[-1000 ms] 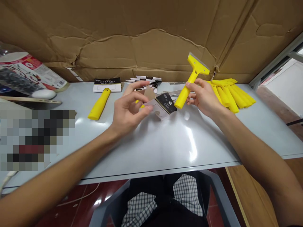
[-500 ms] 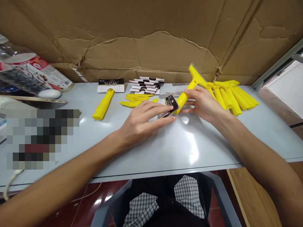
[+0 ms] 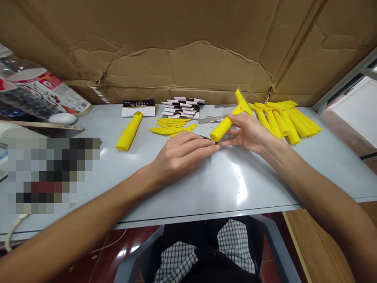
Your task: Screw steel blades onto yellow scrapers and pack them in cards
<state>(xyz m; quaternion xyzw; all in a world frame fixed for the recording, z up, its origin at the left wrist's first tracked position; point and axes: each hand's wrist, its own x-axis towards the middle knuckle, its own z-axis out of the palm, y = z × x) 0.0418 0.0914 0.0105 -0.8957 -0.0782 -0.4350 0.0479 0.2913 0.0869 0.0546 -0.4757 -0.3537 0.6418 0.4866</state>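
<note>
A yellow scraper point(image 3: 223, 126) with a T-shaped head is tilted up to the right in my right hand point(image 3: 246, 131). My right thumb and fingers grip its handle, and the open handle end points at my left fingertips. My left hand point(image 3: 184, 155) lies low over the table with fingers together. Under its fingers is a folded black-and-white card point(image 3: 205, 137), mostly hidden, touching or very near the handle end. Behind my hands lie thin metal blades point(image 3: 212, 119) and several flat yellow blade covers point(image 3: 169, 127).
Several yellow scrapers point(image 3: 288, 122) lie piled at right. A stack of folded cards point(image 3: 182, 108) stands by the cardboard wall point(image 3: 200, 63). At left lie a yellow handle point(image 3: 129, 131) against a carded piece point(image 3: 138, 108), a bottle point(image 3: 55, 92) and a blurred-out object point(image 3: 54, 173).
The scraper's handle end has come down and left to my left fingertips. The card, plainly visible before, is now mostly covered by my left hand and the handle.
</note>
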